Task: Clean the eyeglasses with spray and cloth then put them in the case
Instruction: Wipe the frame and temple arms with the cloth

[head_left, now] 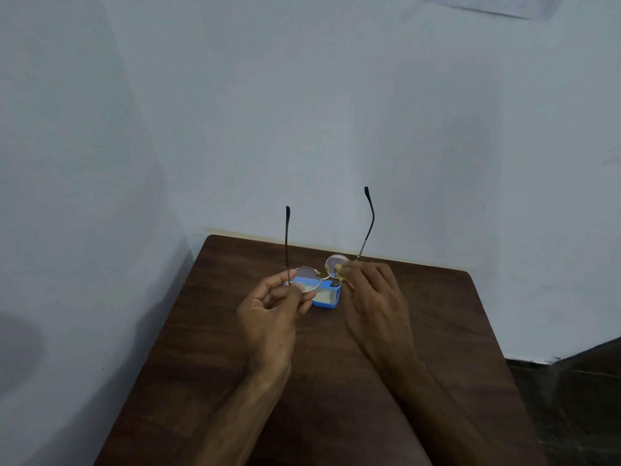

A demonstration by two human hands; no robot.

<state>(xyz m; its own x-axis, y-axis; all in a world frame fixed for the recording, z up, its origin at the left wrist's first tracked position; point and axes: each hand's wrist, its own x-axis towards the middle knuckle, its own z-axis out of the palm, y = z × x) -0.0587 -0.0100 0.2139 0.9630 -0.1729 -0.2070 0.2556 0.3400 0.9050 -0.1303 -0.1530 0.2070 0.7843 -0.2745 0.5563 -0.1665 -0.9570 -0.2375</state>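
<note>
Round, thin-rimmed eyeglasses (307,279) are held above the table, with both temple arms open and pointing up and away from me. My left hand (272,311) pinches the left lens rim at its hinge. My right hand (373,297) presses a small yellowish cloth (339,268) against the right lens. A blue case (326,299) lies on the table just below the glasses, partly hidden behind the lens and my fingers. No spray bottle is in view.
The dark brown wooden table (437,331) stands in a corner against pale walls (302,112). Its far edge touches the back wall; the left wall is close beside it. Dark floor (578,391) shows to the right.
</note>
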